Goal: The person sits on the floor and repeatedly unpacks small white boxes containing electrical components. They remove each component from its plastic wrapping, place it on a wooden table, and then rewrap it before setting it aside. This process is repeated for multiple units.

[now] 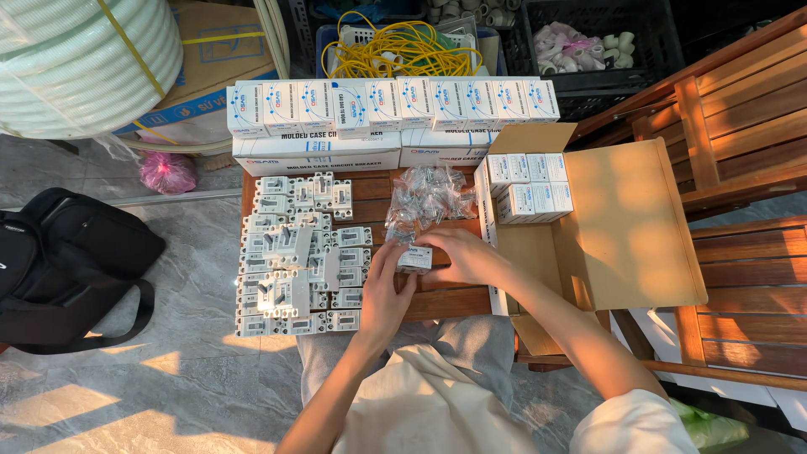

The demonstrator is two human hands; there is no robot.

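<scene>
— What is held by the hands?

— A small white boxed breaker (414, 257) is pinched between both. The left hand (385, 290) is closed on its near-left side with fingers curled; the right hand (465, 255) is laid over its right end, fingers bent around it. It is held just above the wooden tabletop (445, 298), near the front edge and in front of the seated person's lap.

— What is found beside it?

— To the left, grey-white circuit breakers (294, 256) are laid out in rows on the tabletop, some stacked. Just behind the hands, a heap of small clear plastic bags (430, 195) holding metal parts is seen. To the right, an open cardboard carton (630, 223) is set, with small white boxes (530, 187) packed in its far-left corner.

— And farther back?

— A row of white boxes (395, 102) is stood on longer flat white boxes (315, 155) at the far edge. Behind these, a coil of yellow cable (403, 46) is seen in a crate. A black bag (67, 265) is rested on the tiled floor at the left, and wooden chairs (740, 126) are placed at the right.
</scene>
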